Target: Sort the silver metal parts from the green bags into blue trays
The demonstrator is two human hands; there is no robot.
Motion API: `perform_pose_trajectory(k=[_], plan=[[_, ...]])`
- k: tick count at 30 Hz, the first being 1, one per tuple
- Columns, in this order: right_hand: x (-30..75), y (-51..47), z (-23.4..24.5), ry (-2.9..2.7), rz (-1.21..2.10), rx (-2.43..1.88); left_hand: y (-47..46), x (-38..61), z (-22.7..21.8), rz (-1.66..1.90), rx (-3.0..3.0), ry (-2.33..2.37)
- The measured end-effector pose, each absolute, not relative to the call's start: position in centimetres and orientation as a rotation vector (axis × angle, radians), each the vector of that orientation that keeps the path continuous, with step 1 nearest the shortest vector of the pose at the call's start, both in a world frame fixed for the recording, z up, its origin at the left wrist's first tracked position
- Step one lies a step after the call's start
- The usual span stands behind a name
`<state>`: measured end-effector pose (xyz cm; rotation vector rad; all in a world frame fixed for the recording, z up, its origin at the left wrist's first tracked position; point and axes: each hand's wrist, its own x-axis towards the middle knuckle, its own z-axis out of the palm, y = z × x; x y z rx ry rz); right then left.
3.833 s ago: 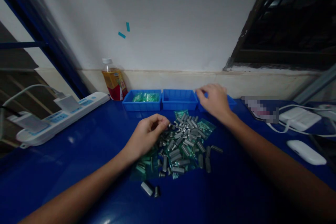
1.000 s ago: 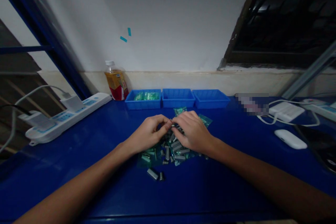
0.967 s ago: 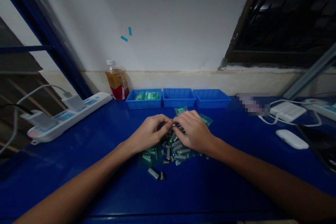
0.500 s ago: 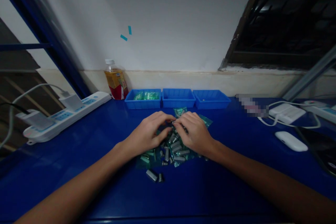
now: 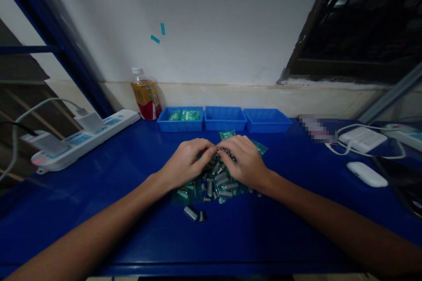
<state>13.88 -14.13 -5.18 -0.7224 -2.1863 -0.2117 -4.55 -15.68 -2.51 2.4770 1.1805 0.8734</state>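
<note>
A pile of small grey metal cylinders (image 5: 220,181) lies on green plastic bags (image 5: 184,193) in the middle of the blue table (image 5: 99,175). My left hand (image 5: 186,163) and my right hand (image 5: 242,161) rest on top of the pile, fingertips meeting at its far side. Both hands have their fingers curled and pinched together over the parts; what they grip is too small to make out. Two loose cylinders (image 5: 194,214) lie just in front of the pile.
Three blue trays (image 5: 224,119) stand in a row by the wall; the left tray (image 5: 180,120) holds green bags. A drink bottle (image 5: 145,99) and a white power strip (image 5: 79,140) are at the left. White devices (image 5: 365,174) and cables lie at the right.
My right hand came back from the right-hand tray to the pile and met my left hand. Over the last second both hands lowered slightly onto the parts.
</note>
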Motion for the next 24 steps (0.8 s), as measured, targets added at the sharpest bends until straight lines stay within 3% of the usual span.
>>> perform_pose_trajectory(k=[5,9,15,20,24], plan=[[15.6,-11.9,-4.3,-2.098,-0.267,-0.846,-14.8,-5.8,-2.2,0.592,2.605,1.188],[19.6,-7.8,-4.2,-1.908,-0.387,-1.188,-13.9,-7.3,-2.5,0.368,2.708,1.140],[23.2,-4.7,-6.0,-1.764,-0.344,-1.570,-13.7,-7.6,-3.0,0.318,2.700,1.136],[22.1,-5.5,-5.8,-1.794,-0.340,-1.573,-13.7,-7.6,-2.9,0.415,2.616,1.219],[19.1,-9.0,-4.5,-1.976,-0.388,-1.251,-14.1,-6.9,-2.1,0.583,2.421,1.234]])
